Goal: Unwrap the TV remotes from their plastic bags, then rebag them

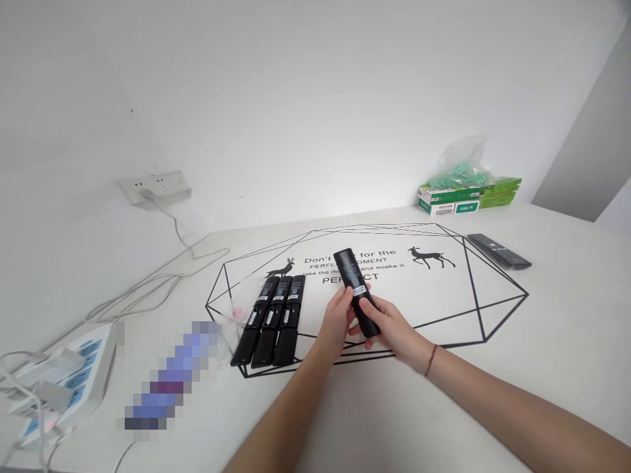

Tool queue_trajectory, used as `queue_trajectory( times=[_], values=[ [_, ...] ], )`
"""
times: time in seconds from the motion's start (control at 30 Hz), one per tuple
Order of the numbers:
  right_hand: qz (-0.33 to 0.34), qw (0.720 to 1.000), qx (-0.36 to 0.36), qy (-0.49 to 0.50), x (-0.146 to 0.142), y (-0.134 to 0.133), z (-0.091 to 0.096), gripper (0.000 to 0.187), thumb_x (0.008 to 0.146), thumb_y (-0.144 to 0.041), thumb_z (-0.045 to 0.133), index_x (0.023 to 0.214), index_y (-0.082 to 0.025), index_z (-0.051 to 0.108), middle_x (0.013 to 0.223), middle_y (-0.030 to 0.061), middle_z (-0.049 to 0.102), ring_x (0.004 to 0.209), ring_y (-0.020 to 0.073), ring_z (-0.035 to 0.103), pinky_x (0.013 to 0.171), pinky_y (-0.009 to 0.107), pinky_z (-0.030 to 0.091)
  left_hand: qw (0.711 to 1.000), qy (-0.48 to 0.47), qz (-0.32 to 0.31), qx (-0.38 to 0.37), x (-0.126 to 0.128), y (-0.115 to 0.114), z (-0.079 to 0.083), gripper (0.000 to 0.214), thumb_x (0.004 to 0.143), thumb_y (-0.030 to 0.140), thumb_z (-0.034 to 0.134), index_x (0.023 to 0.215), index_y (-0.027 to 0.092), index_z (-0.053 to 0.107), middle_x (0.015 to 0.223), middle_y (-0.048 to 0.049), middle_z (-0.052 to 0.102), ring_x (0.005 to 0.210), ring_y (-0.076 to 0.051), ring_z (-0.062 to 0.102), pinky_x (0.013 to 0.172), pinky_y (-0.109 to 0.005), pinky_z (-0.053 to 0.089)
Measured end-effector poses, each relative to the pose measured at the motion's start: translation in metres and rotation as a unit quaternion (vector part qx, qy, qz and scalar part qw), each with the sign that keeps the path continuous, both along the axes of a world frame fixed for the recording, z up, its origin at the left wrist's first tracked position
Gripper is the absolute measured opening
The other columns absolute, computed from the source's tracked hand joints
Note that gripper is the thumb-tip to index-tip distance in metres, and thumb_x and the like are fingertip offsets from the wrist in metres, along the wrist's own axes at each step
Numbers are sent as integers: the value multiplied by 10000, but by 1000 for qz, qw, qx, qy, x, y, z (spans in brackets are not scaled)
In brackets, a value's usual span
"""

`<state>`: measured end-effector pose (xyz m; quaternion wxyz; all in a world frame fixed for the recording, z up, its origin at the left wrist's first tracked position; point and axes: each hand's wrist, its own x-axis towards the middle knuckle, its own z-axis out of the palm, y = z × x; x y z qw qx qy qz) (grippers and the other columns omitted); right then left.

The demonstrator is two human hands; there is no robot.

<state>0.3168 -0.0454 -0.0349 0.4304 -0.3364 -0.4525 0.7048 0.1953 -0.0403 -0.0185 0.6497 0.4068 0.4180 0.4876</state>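
indoor workspace, home or office unclear: table, wall socket, power strip, boxes

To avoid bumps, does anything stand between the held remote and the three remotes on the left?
Only the left hand, gripping the held remote; beyond it, just tabletop shows before the three remotes.

there are five remotes (three lined up) and two hands.
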Motion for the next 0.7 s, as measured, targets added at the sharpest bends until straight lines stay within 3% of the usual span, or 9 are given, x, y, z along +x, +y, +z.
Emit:
queue_trajectory(
  times=[0.2,0.4,0.57,0.7],
  values=[
    [4,1000,-18,-11,1,-3,4,416,837,-500,576,1130,-205,549,1049,90,658,766,211,691,450,252,540,999,33,8,36,-1,-1,-1,426,825,474,553,1131,187,628,1157,-92,632,889,-174,618,520,-189,433],
    [21,998,-53,-29,2,1,5,413,835,-523,570,1039,-164,571,1072,116,654,719,184,690,545,281,578,988,99,73,97,0,0,-4,385,861,460,500,1071,179,659,1113,-83,655,979,-188,592,755,-257,479],
    [30,996,-56,-64,2,2,5,408,815,-525,597,1005,-165,567,952,91,656,673,178,693,536,247,557,980,117,124,107,-4,5,-6,400,875,485,451,1070,189,636,984,-80,659,813,-171,595,611,-251,462],
    [32,996,-37,-74,1,1,4,358,809,-489,618,964,-168,579,941,54,623,556,123,647,506,237,534,968,117,182,131,-14,14,-6,365,885,449,439,1036,181,634,977,-83,655,860,-174,590,716,-260,464]
  ],
)
